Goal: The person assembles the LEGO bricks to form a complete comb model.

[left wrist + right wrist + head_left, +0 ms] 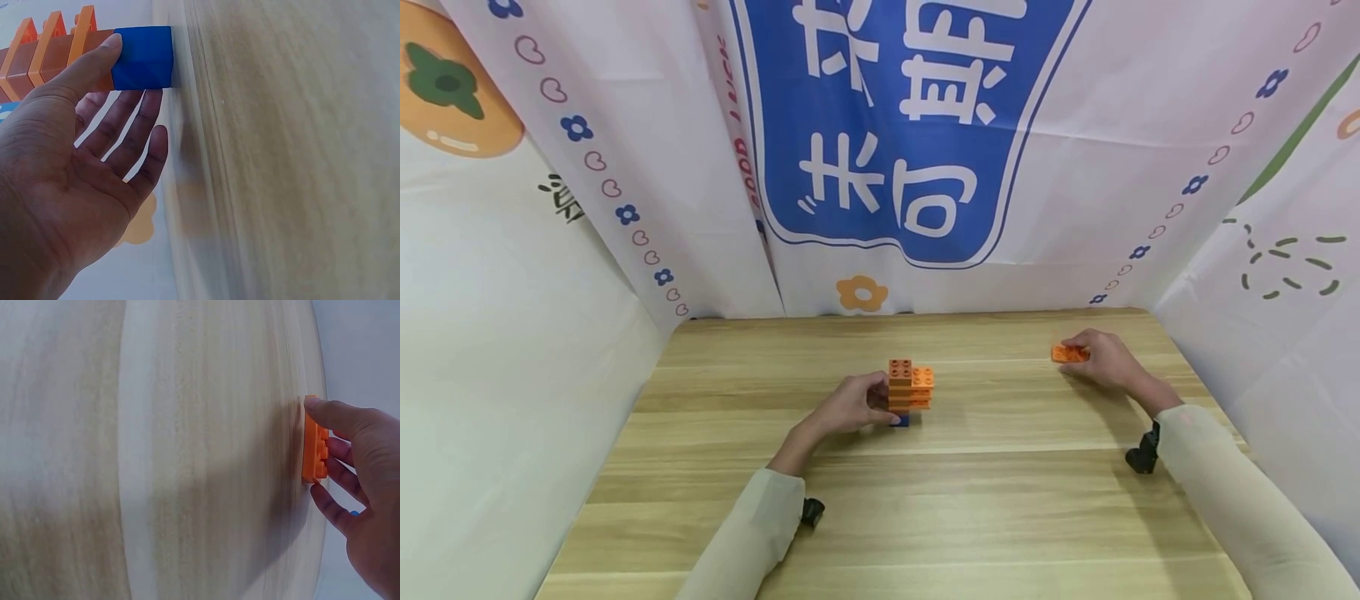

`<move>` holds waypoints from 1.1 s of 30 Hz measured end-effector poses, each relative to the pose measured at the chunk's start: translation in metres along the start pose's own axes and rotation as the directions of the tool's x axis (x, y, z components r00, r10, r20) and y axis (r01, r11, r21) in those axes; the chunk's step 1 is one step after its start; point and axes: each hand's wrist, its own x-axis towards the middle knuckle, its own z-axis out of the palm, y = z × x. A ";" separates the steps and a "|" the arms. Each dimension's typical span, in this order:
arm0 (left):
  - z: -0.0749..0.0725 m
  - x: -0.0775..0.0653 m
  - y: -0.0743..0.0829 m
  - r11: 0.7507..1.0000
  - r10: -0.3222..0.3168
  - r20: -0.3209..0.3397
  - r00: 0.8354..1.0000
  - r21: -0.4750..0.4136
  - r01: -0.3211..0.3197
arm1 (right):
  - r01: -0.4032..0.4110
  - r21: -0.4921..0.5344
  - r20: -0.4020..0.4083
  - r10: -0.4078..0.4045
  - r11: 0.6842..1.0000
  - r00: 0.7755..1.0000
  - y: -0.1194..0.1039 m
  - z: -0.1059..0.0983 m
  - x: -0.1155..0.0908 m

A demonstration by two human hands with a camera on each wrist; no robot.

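A tower of toy building bricks (900,385) stands upright near the middle of the table. Its bottom brick (144,59) is blue; above it brown bricks alternate with thin orange ones that jut out to the right. My left hand (850,407) holds the tower from its left side, the thumb near the joint of the blue brick and the brown one above, the other fingers partly hidden behind. Far to the right, my right hand (1108,360) pinches a flat orange brick (315,444) with studs, which lies on or just over the table.
The wooden table (1000,508) has a back edge against a white printed cloth (1060,225), and cloth also hangs at both sides. A black wrist camera (1142,454) sits under the right sleeve and another camera (812,512) by the left sleeve.
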 end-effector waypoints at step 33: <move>0.000 0.000 0.002 1.000 0.004 0.008 1.000 0.001 -0.004 | 0.124 -0.013 0.000 -0.124 0.992 0.992 -0.021 0.004 -0.005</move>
